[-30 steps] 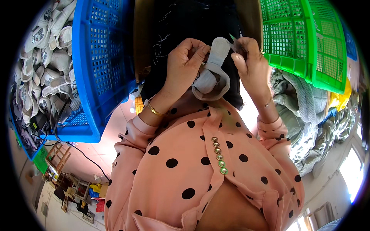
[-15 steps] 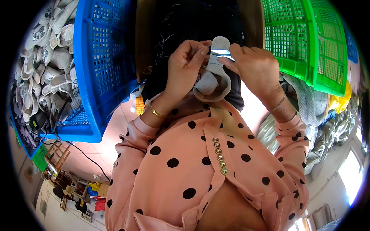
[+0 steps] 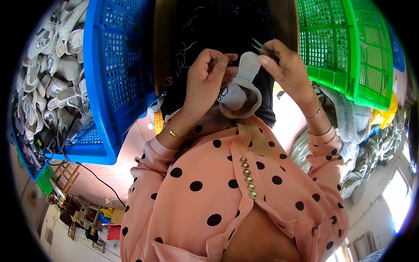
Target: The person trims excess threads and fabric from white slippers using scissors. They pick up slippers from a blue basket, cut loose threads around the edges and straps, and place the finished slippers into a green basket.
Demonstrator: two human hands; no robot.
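Note:
A pale grey-beige shoe upper (image 3: 239, 99) with its tongue (image 3: 248, 66) pointing away from me rests over my dark-clothed lap. My left hand (image 3: 205, 78) is closed at its left side, thumb pressed toward the index finger, the lower fingers behind the upper. A dark drawing shows on the upper beside those fingers. My right hand (image 3: 286, 67) is closed around thread snips (image 3: 261, 47), their two pointed tips apart and aimed up-left. The snips are just right of the tongue's end, and my palm hides most of them.
On the left a blue plastic crate (image 3: 98, 131) stands before a heap of similar uppers (image 3: 59, 74). Green crates (image 3: 331, 74) stand at the right, above grey fabric bundles (image 3: 345, 109). Loose threads (image 3: 185, 50) lie on the dark cloth. A black cable (image 3: 102, 180) crosses the floor.
My right hand has drawn back from the tongue and turned, so the snips' points now show. The shiny pale band across the tongue is gone from sight. My left hand stays beside the upper.

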